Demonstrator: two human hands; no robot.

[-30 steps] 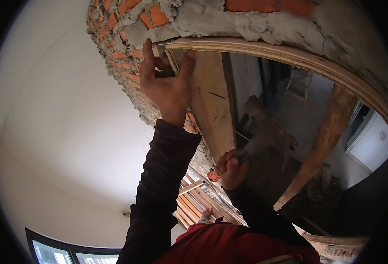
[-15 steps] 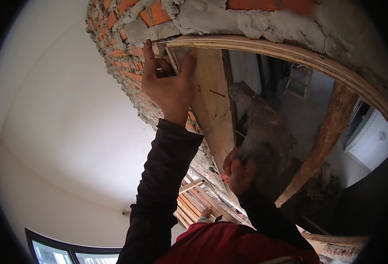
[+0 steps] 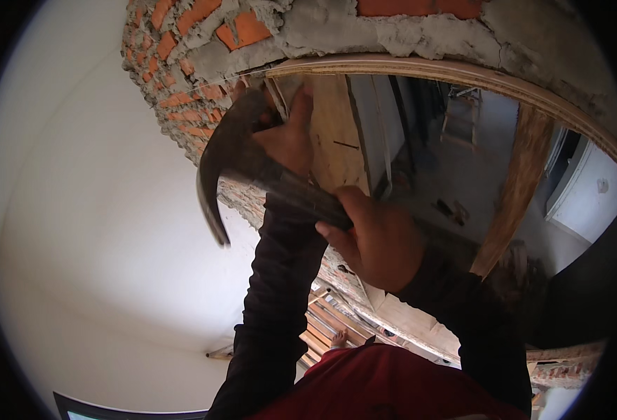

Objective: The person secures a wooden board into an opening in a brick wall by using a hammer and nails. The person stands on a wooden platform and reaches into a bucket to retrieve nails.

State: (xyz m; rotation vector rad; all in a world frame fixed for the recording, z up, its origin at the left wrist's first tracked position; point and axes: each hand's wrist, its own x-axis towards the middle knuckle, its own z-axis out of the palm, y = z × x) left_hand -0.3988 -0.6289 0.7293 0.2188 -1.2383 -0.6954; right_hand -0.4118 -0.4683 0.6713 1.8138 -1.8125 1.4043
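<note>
My right hand (image 3: 375,245) grips the dark handle of a claw hammer (image 3: 217,189), whose blurred head crosses in front of my left hand (image 3: 284,147). My left hand is raised at the corner of a curved plywood edge (image 3: 420,64) below brickwork, beside a thin taut line (image 3: 226,79); its thumb and a fingertip show, the other fingers are mostly behind the hammer. A pale wooden board (image 3: 335,161) with a nail in it stands just right of my left hand.
Rough brick and mortar (image 3: 245,28) frame the opening; a white curved surface (image 3: 91,210) fills the left. Through the opening are a ladder (image 3: 460,122), a timber post (image 3: 515,189) and tools on the floor (image 3: 452,210). Wooden slats (image 3: 319,329) and a foot (image 3: 338,338) show below.
My right hand has come up and leftward with the hammer, which now covers much of my left hand. My left hand stays at the plywood corner.
</note>
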